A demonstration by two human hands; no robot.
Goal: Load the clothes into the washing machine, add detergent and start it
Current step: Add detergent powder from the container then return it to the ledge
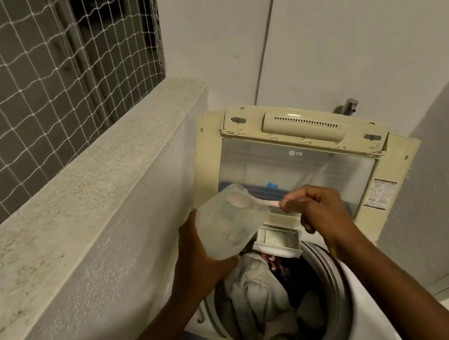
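Detergent sat in a translucent container (228, 223) gripped by the left hand (200, 261) above the clothes-filled drum (335, 279); the right hand (318, 207) pinched the scoop (248, 203), best lifted level toward the open dispenser drawer (279, 238).

There was one washing machine (314, 244) with one open lid (296, 139), one see-through tub (227, 226) at 9 o'clock of one pink scoop (248, 203), and two hands.

Top-loading washing machine (355, 290), lid (301, 138) raised, drum holding pale clothes (258, 298) and a dark red garment (276, 265)
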